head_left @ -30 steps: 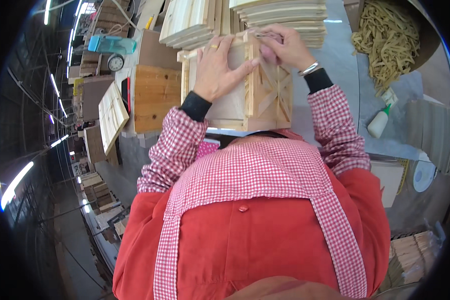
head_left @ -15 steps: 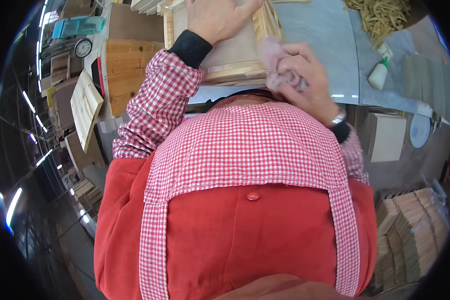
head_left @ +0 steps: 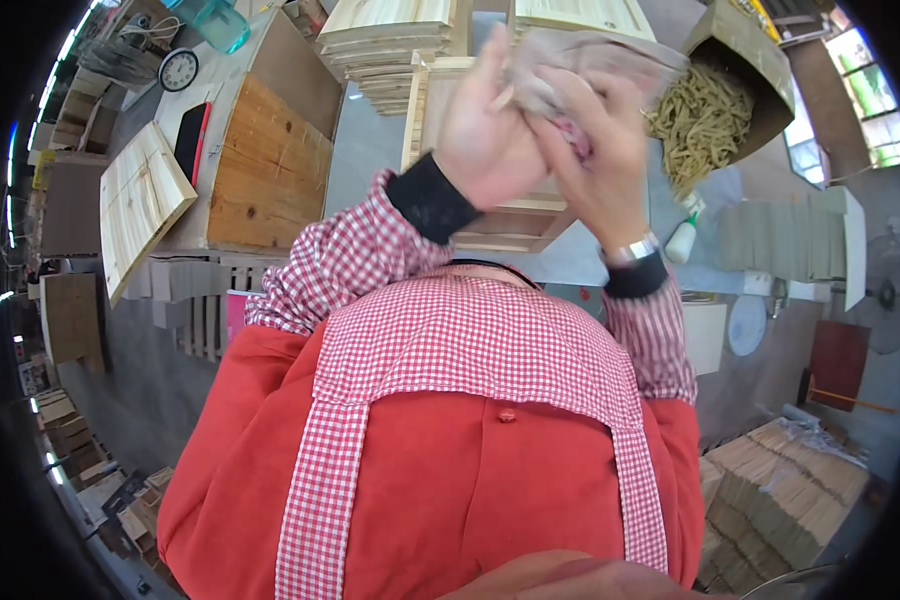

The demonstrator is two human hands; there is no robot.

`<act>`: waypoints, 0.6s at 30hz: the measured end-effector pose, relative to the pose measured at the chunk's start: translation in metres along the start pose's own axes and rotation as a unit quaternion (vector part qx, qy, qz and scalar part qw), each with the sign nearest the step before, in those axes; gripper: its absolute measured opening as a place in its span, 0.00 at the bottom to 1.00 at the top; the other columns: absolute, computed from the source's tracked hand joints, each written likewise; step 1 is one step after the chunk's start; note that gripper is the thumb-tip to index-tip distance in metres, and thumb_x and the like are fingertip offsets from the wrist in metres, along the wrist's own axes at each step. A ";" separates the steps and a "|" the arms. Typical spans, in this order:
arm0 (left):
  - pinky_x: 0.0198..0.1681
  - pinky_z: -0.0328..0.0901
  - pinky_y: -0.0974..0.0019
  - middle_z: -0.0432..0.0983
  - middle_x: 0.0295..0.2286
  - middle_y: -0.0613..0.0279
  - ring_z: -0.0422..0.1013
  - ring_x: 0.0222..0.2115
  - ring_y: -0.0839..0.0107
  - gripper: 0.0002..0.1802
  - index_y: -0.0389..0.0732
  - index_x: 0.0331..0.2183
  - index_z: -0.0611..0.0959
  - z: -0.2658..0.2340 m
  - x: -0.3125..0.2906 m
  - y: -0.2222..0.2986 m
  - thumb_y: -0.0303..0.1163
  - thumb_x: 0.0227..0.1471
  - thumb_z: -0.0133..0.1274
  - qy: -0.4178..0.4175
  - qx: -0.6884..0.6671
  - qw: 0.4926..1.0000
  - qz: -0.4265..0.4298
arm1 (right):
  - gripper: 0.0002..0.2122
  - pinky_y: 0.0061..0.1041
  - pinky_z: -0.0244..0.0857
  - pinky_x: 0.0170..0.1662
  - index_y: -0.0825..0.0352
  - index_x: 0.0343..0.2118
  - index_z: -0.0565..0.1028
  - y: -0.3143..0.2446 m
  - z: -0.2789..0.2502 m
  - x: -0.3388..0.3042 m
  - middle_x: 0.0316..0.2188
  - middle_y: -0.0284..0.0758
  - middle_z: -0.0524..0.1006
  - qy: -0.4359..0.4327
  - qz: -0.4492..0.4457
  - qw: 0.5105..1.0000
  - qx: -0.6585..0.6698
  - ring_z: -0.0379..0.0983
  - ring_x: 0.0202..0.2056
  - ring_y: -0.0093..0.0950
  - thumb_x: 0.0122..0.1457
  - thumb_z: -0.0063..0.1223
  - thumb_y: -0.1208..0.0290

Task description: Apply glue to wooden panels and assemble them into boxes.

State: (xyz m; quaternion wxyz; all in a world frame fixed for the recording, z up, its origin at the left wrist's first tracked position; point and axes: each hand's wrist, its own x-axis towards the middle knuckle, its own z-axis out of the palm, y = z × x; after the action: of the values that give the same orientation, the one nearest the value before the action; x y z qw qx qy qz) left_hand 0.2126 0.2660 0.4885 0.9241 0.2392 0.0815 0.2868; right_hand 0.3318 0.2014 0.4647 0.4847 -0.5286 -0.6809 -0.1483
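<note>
My right hand (head_left: 610,150) is closed on a pinkish-grey cloth (head_left: 595,55), which is smeared by motion and spreads past the fingers on both sides. Close beside it, my left hand (head_left: 485,145) has its fingers stretched out and its palm turned toward the right one. The left fingertips reach the cloth's edge; whether they touch it I cannot tell. Both hands are over a pale wooden box-like frame (head_left: 500,242) on the grey-blue worktable (head_left: 365,150). My hands and forearms hide much of the frame.
Stacked wooden panels (head_left: 390,45) stand behind the frame. At right, a tipped cardboard box (head_left: 760,110) spills thin tan strips (head_left: 705,125) near a white bottle (head_left: 682,240). At left are a wooden block (head_left: 270,165), a leaning panel (head_left: 140,205) and a round clock (head_left: 178,70).
Both hands have come up off the wooden frame and together, the left moving right toward the cloth. The right hand still holds the cloth. The view has shifted, showing more beyond the table.
</note>
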 end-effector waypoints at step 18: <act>0.63 0.44 0.61 0.51 0.60 0.49 0.50 0.61 0.62 0.59 0.29 0.60 0.51 -0.078 -0.132 0.069 0.74 0.49 0.31 -0.117 -0.119 0.986 -0.002 | 0.07 0.23 0.66 0.28 0.68 0.33 0.75 -0.100 0.105 0.023 0.23 0.36 0.76 0.021 -0.072 0.996 0.046 0.72 0.22 0.28 0.53 0.58 0.73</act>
State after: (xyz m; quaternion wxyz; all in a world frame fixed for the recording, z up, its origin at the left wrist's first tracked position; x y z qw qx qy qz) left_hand 0.0477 0.2719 0.4562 0.9497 0.1591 -0.0612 0.2627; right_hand 0.1936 0.2506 0.4637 0.5109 -0.4525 -0.7126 -0.1624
